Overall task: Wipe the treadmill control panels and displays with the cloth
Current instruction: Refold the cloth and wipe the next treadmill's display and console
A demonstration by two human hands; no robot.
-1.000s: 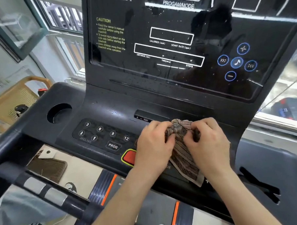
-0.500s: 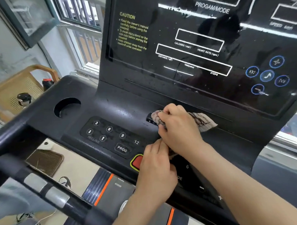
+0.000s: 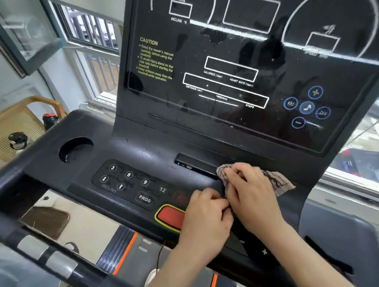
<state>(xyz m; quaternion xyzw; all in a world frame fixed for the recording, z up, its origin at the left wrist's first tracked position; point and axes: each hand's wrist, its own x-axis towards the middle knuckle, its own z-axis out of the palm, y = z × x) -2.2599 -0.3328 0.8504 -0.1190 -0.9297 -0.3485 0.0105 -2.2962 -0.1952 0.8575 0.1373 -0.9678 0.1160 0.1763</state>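
Currently: cloth at the port recess, mid-console.

We find the right hand [image 3: 251, 192] with its fingers curled over the bunched cloth [image 3: 278, 181], pressing it onto the console ledge at the right end of the port recess [image 3: 196, 162]. The left hand [image 3: 205, 214] lies just near-left of it, fingers curled against the right hand; whether it pinches a cloth edge we cannot tell. The upright display [image 3: 235, 65] on the far side shows droplets and smears, and more droplets lie on the ledge below it. We judge the task early to midway: the display and the incline keypad [image 3: 129, 180] at left look unwiped.
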